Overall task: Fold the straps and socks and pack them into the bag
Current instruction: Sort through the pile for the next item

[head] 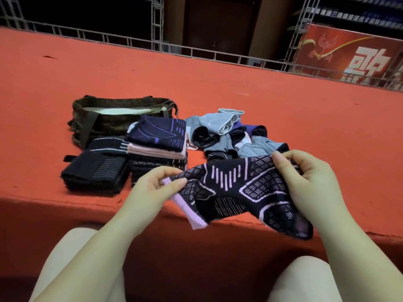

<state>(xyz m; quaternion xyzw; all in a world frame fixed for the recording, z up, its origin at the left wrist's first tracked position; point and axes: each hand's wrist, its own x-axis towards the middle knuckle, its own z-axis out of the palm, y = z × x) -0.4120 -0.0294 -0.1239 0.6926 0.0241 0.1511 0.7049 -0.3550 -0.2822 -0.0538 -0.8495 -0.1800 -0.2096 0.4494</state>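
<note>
You hold one dark sock [239, 192] with pale pink pattern lines stretched between both hands, above the near edge of the red surface [196, 79]. Your left hand [152, 188] pinches the sock's pink-trimmed cuff end, thumb on top, fingers curled under. Your right hand [309, 179] grips the other end, fingers curled over bunched fabric; the toe part hangs down below that hand, past the surface edge.

The bag [117, 116], dark brown with straps, lies on the far left of the laid-out items, mouth open, pale lining showing inside. Just near of it sit two folded stacks: a dark stack [96, 171] with thin stripe lines on the left, and a taller stack [157, 149] to its right, with a navy piece with purple lines on top, pink layers under it, dark dotted ones at the bottom. The two stacks touch or nearly touch; can't tell which.

To the right of the stacks, a loose pile of unfolded items [231, 136], grey, light blue, black, purple, lies far of your right hand. Your knees show at the bottom of the view.

A metal grid rail [152, 44] runs along the far side, with a red sign [353, 55] at far right.
</note>
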